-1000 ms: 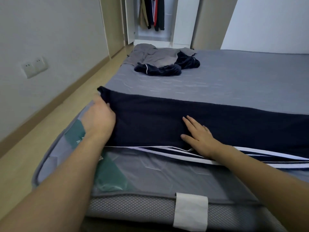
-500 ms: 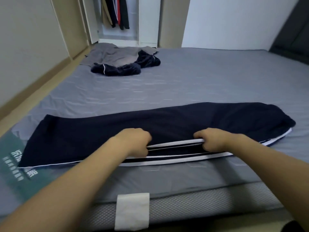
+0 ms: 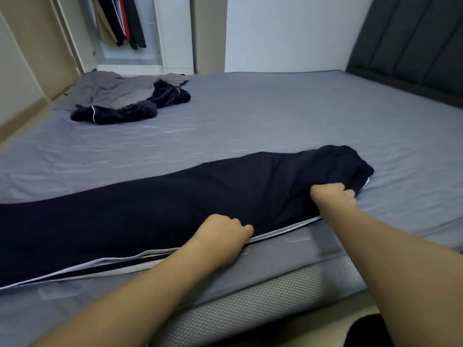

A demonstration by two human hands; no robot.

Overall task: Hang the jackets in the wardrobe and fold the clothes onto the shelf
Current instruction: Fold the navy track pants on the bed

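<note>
Dark navy trousers (image 3: pixel 160 211) with a white side stripe lie stretched lengthwise along the near edge of the grey mattress (image 3: pixel 275 121). My left hand (image 3: pixel 223 234) grips their striped near edge around the middle. Further right, my right hand (image 3: pixel 334 195) clutches the fabric close to the bunched right end. A loose pile of clothes sits at the far left of the bed: a grey garment (image 3: pixel 112 90) and a navy garment (image 3: pixel 140 106) with white piping. Beyond it the open wardrobe (image 3: pixel 130 33) shows several dark jackets hanging.
A dark grey padded headboard (image 3: pixel 413 46) rises along the bed's right side. A beige wall and skirting run along the left. The mattress's mesh side (image 3: pixel 263 301) faces me at the bottom of the view.
Both hands have slid to the right along the trousers' striped edge; the right one now reaches the bunched right end. My view has turned right, and the trousers' left end is out of frame.
</note>
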